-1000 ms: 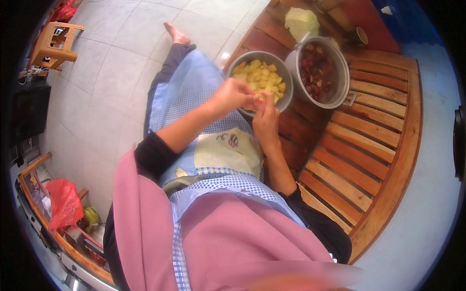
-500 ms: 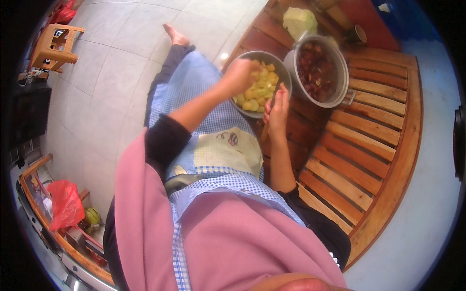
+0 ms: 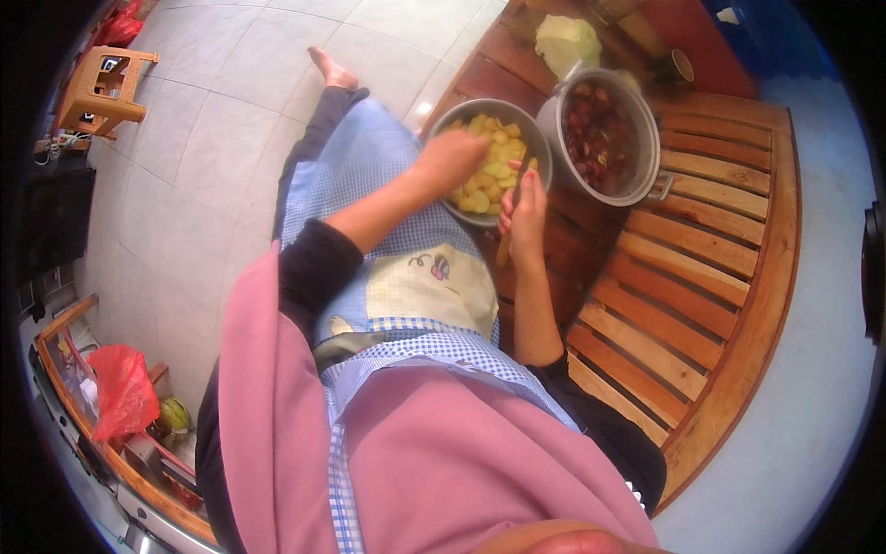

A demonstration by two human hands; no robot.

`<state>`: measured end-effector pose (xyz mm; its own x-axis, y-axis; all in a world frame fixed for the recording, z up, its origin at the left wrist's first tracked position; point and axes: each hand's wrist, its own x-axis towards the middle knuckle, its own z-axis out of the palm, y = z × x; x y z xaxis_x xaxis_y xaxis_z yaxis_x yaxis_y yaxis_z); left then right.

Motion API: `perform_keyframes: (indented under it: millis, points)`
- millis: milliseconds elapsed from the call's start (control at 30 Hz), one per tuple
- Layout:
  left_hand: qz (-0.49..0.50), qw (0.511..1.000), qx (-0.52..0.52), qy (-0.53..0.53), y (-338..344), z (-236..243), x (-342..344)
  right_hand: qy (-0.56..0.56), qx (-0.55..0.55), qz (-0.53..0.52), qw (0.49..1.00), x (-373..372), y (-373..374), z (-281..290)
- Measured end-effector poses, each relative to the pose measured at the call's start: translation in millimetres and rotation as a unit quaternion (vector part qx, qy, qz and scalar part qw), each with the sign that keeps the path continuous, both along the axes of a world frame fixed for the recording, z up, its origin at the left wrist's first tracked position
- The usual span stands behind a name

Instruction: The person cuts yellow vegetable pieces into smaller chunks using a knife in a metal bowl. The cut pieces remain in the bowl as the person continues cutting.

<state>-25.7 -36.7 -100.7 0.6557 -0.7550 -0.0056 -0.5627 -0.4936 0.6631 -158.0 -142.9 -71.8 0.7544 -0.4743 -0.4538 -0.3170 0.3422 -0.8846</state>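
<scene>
A round grey metal bowl point(image 3: 441, 122) rests by my lap, filled with pale yellow cut pieces point(image 3: 503, 148) that look like potato. Over its left side is my left hand point(image 3: 452, 159), blurred by motion, so its fingers and anything in them cannot be made out. My right hand point(image 3: 526, 217) is closed around a knife point(image 3: 504, 249) at the bowl's near right rim. The brown handle sticks out below that hand, and the blade points up over the rim. A small yellow bit point(image 3: 532, 164) shows near the blade's tip.
Right of the bowl stands a deep metal pot point(image 3: 653, 138) with dark red pieces in it. Behind it lies a pale green cabbage point(image 3: 568, 44). Both vessels stand on a slatted wooden bench point(image 3: 683, 277). A tan plastic stool point(image 3: 109, 83) is on the tiled floor far left.
My left hand has shifted slightly left and toward me over the bowl. In my right hand the knife has turned a little, and its blade shows more plainly.
</scene>
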Motion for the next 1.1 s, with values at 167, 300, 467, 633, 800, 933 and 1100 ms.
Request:
perform_keyframes:
  millis: [167, 300, 467, 633, 800, 933, 1100]
  points:
    - [0.111, 0.907, -0.205, 0.350, 11, 16, -1, -0.014, -0.090, 0.057, 0.994, -3, 5, 6]
    - [0.142, 0.839, -0.220, 0.476, 23, 29, -6, -0.050, -0.321, 0.122, 0.938, -1, 15, 10]
    - [0.173, 0.806, -0.231, 0.517, 30, 43, -10, -0.062, -0.368, 0.140, 0.917, 3, 22, 14]
    - [0.188, 0.794, -0.215, 0.537, 33, 50, -17, -0.119, -0.444, 0.100, 0.883, 10, 33, 19]
    - [0.166, 0.785, -0.187, 0.566, 32, 47, -28, -0.038, -0.415, 0.106, 0.903, 5, 36, 18]
    - [0.123, 0.784, -0.172, 0.584, 31, 46, -32, -0.034, -0.382, 0.076, 0.920, -2, 29, 5]
    - [0.030, 0.875, -0.115, 0.469, 20, 42, -21, -0.006, -0.216, 0.043, 0.975, -3, 6, -11]
